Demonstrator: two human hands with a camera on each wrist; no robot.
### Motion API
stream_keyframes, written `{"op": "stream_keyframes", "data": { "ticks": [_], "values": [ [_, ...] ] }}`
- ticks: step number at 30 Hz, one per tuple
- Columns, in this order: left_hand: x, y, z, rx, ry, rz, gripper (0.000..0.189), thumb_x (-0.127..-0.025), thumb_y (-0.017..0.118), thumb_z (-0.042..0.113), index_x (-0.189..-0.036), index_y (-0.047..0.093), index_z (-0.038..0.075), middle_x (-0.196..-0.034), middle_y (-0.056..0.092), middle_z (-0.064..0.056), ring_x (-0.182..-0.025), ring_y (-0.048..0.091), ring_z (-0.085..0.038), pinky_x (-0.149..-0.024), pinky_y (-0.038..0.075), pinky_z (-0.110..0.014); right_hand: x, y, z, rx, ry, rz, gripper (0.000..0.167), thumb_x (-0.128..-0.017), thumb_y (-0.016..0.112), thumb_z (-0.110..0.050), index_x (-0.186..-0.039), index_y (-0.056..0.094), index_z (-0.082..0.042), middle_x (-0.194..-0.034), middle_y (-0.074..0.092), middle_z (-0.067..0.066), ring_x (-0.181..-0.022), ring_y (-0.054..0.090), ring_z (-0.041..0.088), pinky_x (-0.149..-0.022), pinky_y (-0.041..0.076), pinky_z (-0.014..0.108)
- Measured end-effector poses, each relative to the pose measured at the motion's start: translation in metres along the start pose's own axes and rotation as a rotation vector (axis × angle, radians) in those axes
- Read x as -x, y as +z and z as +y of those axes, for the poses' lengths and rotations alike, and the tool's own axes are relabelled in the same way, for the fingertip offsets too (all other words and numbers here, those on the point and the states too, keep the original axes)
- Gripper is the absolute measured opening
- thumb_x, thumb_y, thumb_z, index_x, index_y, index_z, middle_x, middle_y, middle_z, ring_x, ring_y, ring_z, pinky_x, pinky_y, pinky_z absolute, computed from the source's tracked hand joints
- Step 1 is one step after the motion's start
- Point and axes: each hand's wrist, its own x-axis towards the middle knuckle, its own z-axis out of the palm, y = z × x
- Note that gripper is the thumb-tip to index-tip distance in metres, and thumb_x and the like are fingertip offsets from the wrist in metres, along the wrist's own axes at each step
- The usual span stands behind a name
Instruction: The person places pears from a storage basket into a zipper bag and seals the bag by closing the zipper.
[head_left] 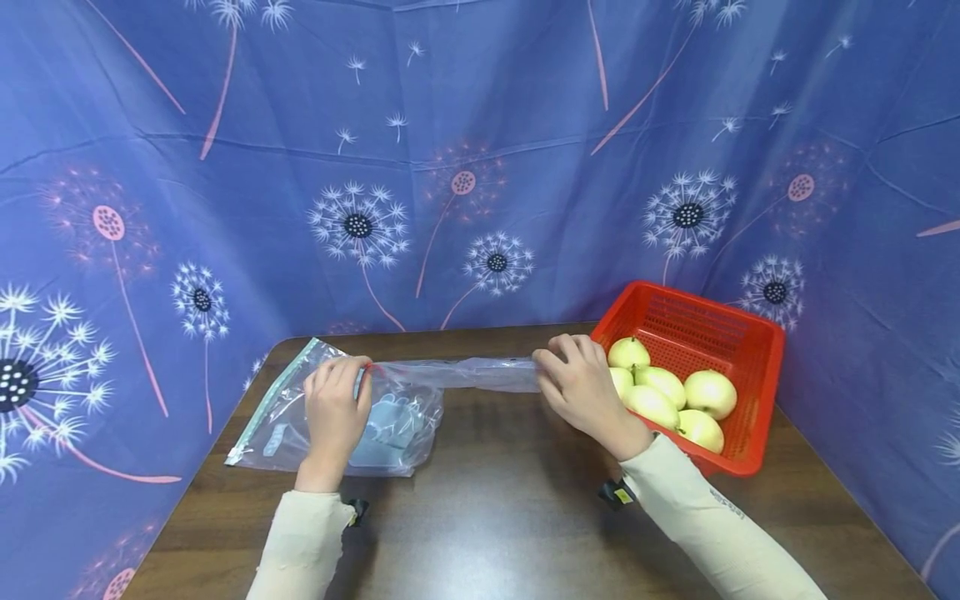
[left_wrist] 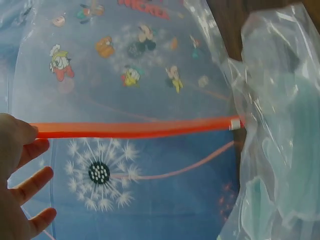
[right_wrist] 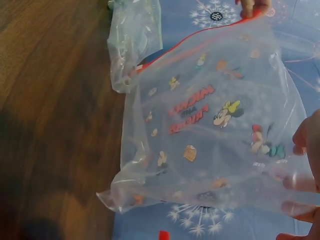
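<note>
Nearest the head camera: cream sleeves (head_left: 296,537), over a brown surface (head_left: 480,508). Left hand (head_left: 335,410): narrow, gripping the zip end of a clear red-zip bag (head_left: 480,375). Right hand (head_left: 587,390): curled, holding the opposite end. Bag location: stretched between both hands, above the surface. Off to the left: green-strip bag (head_left: 292,425) with pale blue contents. Off to the right: red basket (head_left: 763,400) of pale yellow fruit (head_left: 651,406).

Left wrist view: red zip strip (left_wrist: 135,129) running straight across, white slider (left_wrist: 235,123) at the end away from the hand. Thumb and forefinger together on the strip, other fingers apart. Contact with the green-strip bag: cannot tell.

Right wrist view: cartoon-printed film spread broad, creased toward a loose bottom corner. Some fingers visible through the film; thumb placement unclear.

Handling, as a guess: very light, soft, floppy, probably slick. Likely to crumple or slip from a loose hold; hard to break, maybe tearable at seams. Best hold: zip strip, probably stiffest; pinch near its ends, plus bottom edge for tension.
</note>
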Motion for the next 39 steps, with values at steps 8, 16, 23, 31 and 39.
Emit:
{"op": "stream_keyframes", "data": {
  "ticks": [8, 16, 23, 31, 39],
  "values": [
    [-0.008, 0.012, 0.017, 0.068, 0.068, 0.022, 0.011, -0.086, 0.072, 0.001, -0.095, 0.067, 0.001, -0.094, 0.069, -0.014, -0.093, 0.061, -0.037, -0.080, 0.044, -0.055, 0.001, 0.008, -0.001, -0.007, 0.030, -0.016, 0.011, -0.091, 0.057, -0.018, -0.096, 0.066, -0.013, -0.099, 0.059, 0.011, -0.090, 0.052, 0.038, -0.075, 0.042, 0.056],
    [-0.017, 0.021, 0.034, 0.120, 0.086, 0.046, 0.010, -0.086, 0.070, 0.000, -0.094, 0.066, 0.002, -0.091, 0.068, -0.012, -0.090, 0.061, -0.035, -0.078, 0.043, -0.051, -0.005, 0.012, -0.008, -0.026, 0.047, -0.024, 0.011, -0.090, 0.061, -0.018, -0.099, 0.066, -0.013, -0.101, 0.060, 0.011, -0.092, 0.053, 0.036, -0.077, 0.043, 0.055],
    [-0.026, 0.022, 0.047, 0.180, 0.095, 0.120, 0.009, -0.086, 0.071, -0.001, -0.093, 0.066, 0.001, -0.090, 0.066, -0.013, -0.087, 0.060, -0.036, -0.076, 0.042, -0.051, -0.013, 0.015, -0.017, -0.050, 0.031, -0.025, 0.018, -0.088, 0.060, -0.014, -0.104, 0.067, -0.011, -0.102, 0.061, 0.012, -0.093, 0.054, 0.036, -0.077, 0.044, 0.053],
    [-0.044, 0.021, 0.065, 0.199, 0.203, 0.196, 0.014, -0.099, 0.062, 0.014, -0.093, 0.067, 0.002, -0.089, 0.063, -0.013, -0.085, 0.060, -0.036, -0.075, 0.042, -0.053, -0.030, 0.017, -0.033, -0.099, -0.030, -0.004, 0.027, -0.083, 0.053, -0.010, -0.107, 0.065, -0.010, -0.104, 0.062, 0.013, -0.095, 0.055, 0.036, -0.076, 0.045, 0.053],
    [-0.050, 0.020, 0.086, 0.203, 0.277, 0.189, 0.019, -0.101, 0.060, 0.019, -0.091, 0.069, 0.004, -0.088, 0.063, -0.011, -0.087, 0.061, -0.034, -0.077, 0.044, -0.052, -0.048, 0.014, -0.050, -0.159, -0.093, 0.050, 0.022, -0.089, 0.061, -0.020, -0.109, 0.063, -0.009, -0.105, 0.061, 0.012, -0.098, 0.055, 0.033, -0.080, 0.046, 0.051]
  ]
}}
